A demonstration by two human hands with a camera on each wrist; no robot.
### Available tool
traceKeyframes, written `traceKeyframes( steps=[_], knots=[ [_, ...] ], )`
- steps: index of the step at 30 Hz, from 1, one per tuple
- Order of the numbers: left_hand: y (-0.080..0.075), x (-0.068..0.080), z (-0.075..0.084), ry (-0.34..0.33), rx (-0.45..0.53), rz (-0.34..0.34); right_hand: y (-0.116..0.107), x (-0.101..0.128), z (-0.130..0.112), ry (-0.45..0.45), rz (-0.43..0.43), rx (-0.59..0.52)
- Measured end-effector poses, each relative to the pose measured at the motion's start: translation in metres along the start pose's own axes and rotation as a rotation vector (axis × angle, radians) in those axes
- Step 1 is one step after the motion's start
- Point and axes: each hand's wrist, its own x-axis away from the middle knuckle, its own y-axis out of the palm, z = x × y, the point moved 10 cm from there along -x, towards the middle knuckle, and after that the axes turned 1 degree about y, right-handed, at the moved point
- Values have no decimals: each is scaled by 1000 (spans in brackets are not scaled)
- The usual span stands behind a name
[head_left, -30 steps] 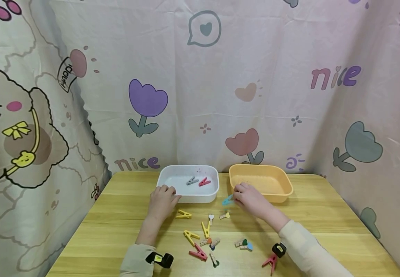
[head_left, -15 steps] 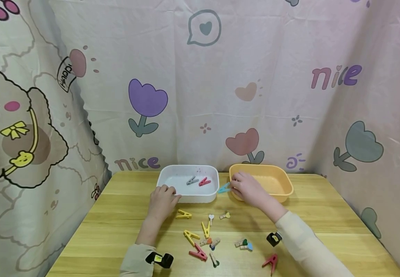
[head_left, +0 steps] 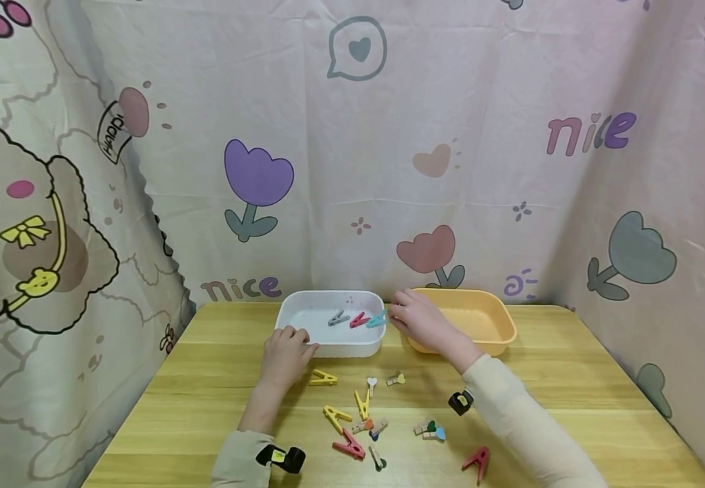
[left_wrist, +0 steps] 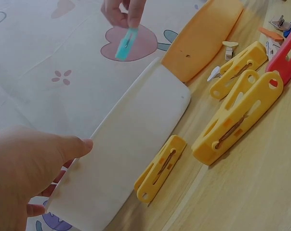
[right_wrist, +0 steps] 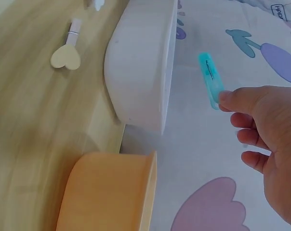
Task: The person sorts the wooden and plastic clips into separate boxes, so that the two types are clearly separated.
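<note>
My right hand point(head_left: 421, 318) pinches a light-blue plastic clothespin point(right_wrist: 211, 79) by one end, thumb against fingers. In the head view the clothespin overlaps the right end of the white tub point(head_left: 346, 350); both wrist views show it raised above the rim. My left hand point(head_left: 287, 352) grips the tub's near left rim, with the thumb on the outer wall and the fingers over the edge in the left wrist view. Inside the tub lie a grey clothespin point(head_left: 338, 318) and a red clothespin point(head_left: 359, 320).
A yellow-orange tub point(head_left: 493, 347) stands right of the white one. On the wooden table point(head_left: 572, 393) in front lie yellow clothespins point(head_left: 325, 378), a red clothespin point(head_left: 478, 462), another red one point(head_left: 350, 446) and several small wooden heart-topped pegs point(head_left: 396, 379). A patterned curtain point(head_left: 352, 203) hangs behind.
My right hand has carried the light-blue clothespin up and left, from in front of the yellow-orange tub to over the white tub's right end. The left hand stays on the rim.
</note>
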Motion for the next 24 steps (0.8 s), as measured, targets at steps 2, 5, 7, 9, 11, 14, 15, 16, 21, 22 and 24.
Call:
traceKeyframes(
  steps=[2,5,7,9,11,14,15,16,21,22,24],
  knots=[
    [0,0,0,1,0,4,3,-5,-1,7,-15,-3],
    [-1,0,0,3,-2,11,7,-13,-4,-2,-16,-1],
    [-1,0,0,2,-5,11,8,-18,-7,-17,-1,-5],
    [-1,1,0,1,-6,8,10,-23,-9,-30,14,-8],
    [0,1,0,2,-4,6,13,-28,-10,-31,15,-18],
    [0,1,0,4,0,8,20,-35,-10,-21,1,-15],
    [0,1,0,5,0,9,22,-37,-10,-17,-3,-21],
    [0,1,0,5,0,11,24,-40,-9,-17,-6,-20],
    [-1,2,-1,4,0,16,36,-56,-10,-8,-32,-42],
    [-1,2,-1,5,1,17,39,-59,-10,-5,-45,-47],
    [-1,2,0,9,0,20,44,-65,-12,11,-69,-58]
  ],
)
